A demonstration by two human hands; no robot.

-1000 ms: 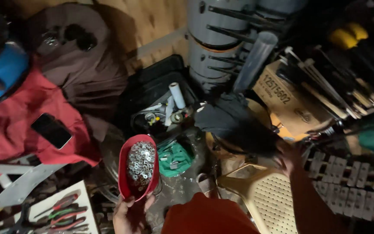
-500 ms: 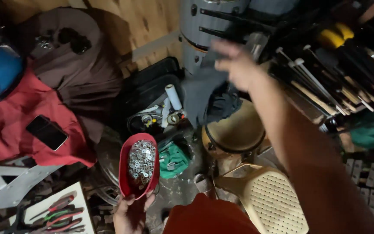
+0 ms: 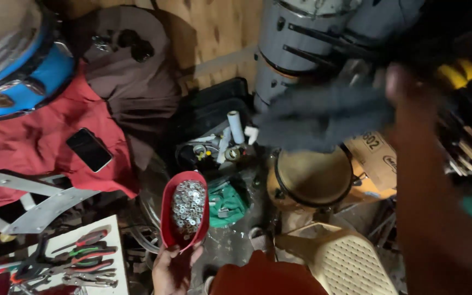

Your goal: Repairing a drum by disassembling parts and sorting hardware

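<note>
Red plastic forms the oval tray [image 3: 185, 210] held low in the middle of the view, its long axis running from six o'clock up toward twelve o'clock, its far end pointing away from the person. It is heaped with small silver washers [image 3: 188, 206]. The left hand [image 3: 171, 269] cups the near end from below, fingers closed around the rim; part of the palm is cut off by the bottom edge. At two o'clock, the right hand [image 3: 405, 84] is raised and smeared by motion, gripping a dark grey cloth [image 3: 323, 114] that trails toward the left; the fingers themselves are too blurred to make out singly. Under the cloth sits a round tan drum [image 3: 312, 177], its upper rim hidden. At five o'clock stands a cream plastic chair [image 3: 345, 262]. At nine o'clock a black phone [image 3: 89, 149] lies on red fabric [image 3: 34, 147]. At seven o'clock pliers [image 3: 83, 257] with red and green handles rest on a white board [image 3: 105, 229], partly cut off.
</note>
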